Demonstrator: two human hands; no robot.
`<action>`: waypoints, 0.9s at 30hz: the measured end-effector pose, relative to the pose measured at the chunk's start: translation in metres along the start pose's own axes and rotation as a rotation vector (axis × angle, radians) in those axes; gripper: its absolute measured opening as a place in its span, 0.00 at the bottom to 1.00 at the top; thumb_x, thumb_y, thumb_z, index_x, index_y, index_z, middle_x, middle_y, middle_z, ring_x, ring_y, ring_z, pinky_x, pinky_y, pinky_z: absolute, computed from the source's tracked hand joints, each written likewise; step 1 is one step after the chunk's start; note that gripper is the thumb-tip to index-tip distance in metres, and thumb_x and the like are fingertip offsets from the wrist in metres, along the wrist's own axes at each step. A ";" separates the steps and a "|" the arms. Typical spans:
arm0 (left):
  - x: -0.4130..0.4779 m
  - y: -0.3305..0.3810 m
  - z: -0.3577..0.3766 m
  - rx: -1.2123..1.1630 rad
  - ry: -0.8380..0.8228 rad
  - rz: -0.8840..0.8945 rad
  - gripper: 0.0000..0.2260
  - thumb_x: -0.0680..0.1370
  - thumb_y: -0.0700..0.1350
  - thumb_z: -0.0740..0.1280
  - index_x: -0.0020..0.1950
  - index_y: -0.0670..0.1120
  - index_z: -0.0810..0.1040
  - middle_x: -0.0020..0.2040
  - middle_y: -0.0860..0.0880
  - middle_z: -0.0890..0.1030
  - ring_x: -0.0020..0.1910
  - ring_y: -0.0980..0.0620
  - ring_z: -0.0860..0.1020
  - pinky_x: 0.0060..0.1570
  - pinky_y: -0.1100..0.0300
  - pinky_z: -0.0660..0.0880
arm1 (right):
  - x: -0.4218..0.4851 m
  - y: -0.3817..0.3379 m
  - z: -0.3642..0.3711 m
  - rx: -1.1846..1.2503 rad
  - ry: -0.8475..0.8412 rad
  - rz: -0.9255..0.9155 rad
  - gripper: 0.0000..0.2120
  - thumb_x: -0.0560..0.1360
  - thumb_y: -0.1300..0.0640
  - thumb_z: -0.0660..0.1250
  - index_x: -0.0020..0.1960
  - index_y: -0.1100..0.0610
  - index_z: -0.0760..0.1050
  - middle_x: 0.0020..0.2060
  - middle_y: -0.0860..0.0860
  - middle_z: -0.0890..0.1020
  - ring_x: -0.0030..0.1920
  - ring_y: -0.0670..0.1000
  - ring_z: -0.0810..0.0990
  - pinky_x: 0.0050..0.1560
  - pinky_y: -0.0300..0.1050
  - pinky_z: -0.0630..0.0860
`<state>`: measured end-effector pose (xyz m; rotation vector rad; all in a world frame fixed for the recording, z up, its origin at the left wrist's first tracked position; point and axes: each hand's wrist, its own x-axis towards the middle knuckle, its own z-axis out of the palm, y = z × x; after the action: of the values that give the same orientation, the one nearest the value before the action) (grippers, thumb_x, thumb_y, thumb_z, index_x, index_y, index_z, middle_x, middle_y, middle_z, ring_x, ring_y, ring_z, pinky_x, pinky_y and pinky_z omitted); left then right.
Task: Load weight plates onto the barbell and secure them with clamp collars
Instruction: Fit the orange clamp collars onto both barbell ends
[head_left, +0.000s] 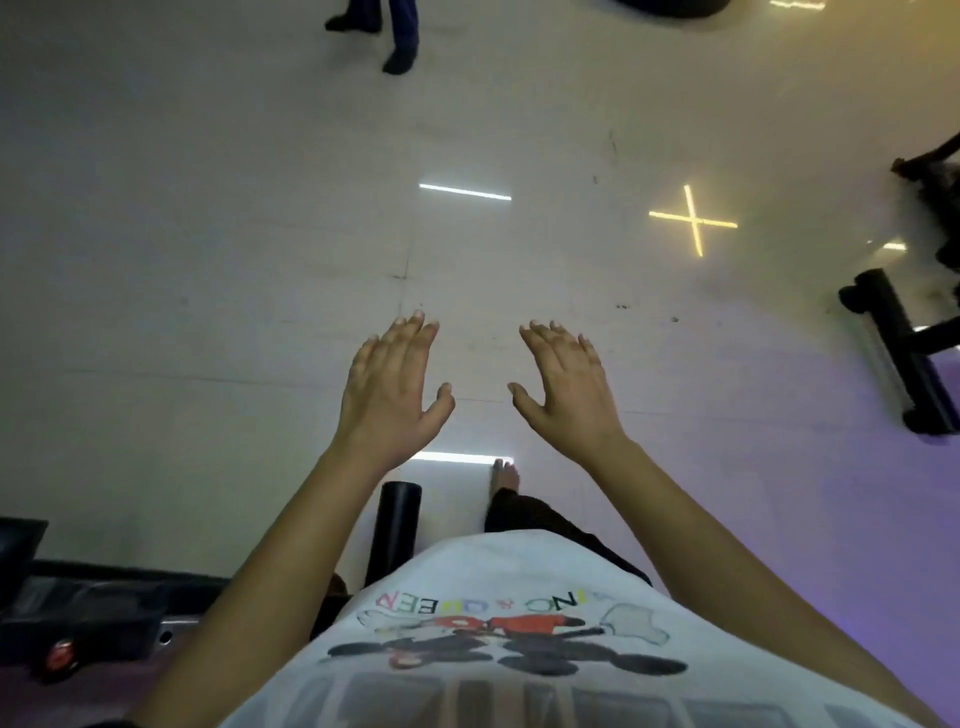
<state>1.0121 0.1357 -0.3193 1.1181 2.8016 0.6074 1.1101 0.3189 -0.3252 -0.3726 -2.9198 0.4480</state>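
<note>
While both hands hover empty, L hand (392, 387) and R hand (563, 382) w/ fingers spread over bare floor (208, 234), no plate, barbell or collar visible; judged pre-load step. Next: locate plate.

The floor (260, 234) is a pale, smooth, glossy surface that mirrors ceiling lights as bright strips and a yellow cross, with faint seams and a few dark scuffs. Near the bottom centre, the person's white T-shirt (545, 597) is soft matt cloth with a coloured print. Beside it, a black cylinder (397, 525) looks matt, like rubber or foam; which one cannot be told. At the near left, dark equipment (78, 613) has a dull black finish, with a strip of bare grey metal. At the right, a black frame (904, 353) carries a shiny metallic bar.
</note>
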 end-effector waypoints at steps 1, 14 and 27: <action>0.019 -0.008 0.001 0.001 0.010 -0.032 0.28 0.73 0.52 0.59 0.71 0.43 0.62 0.72 0.43 0.64 0.72 0.44 0.61 0.70 0.48 0.54 | 0.026 0.006 0.004 0.008 -0.008 -0.029 0.28 0.74 0.54 0.66 0.70 0.61 0.63 0.68 0.58 0.69 0.70 0.59 0.63 0.70 0.56 0.53; 0.271 -0.118 -0.039 0.026 0.249 -0.426 0.28 0.73 0.54 0.55 0.70 0.42 0.64 0.71 0.42 0.66 0.71 0.44 0.63 0.69 0.47 0.56 | 0.395 0.023 0.030 0.035 -0.136 -0.484 0.28 0.76 0.53 0.62 0.72 0.60 0.59 0.71 0.57 0.65 0.73 0.58 0.59 0.71 0.53 0.48; 0.425 -0.335 -0.116 0.094 0.461 -0.735 0.27 0.72 0.50 0.60 0.69 0.41 0.65 0.71 0.42 0.67 0.70 0.43 0.64 0.69 0.47 0.58 | 0.706 -0.130 0.116 0.074 -0.197 -0.860 0.25 0.73 0.51 0.60 0.67 0.62 0.67 0.65 0.59 0.73 0.68 0.61 0.67 0.69 0.57 0.57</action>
<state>0.4595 0.1625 -0.3051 -0.1270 3.3064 0.7047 0.3838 0.3564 -0.3066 0.9494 -2.8583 0.4515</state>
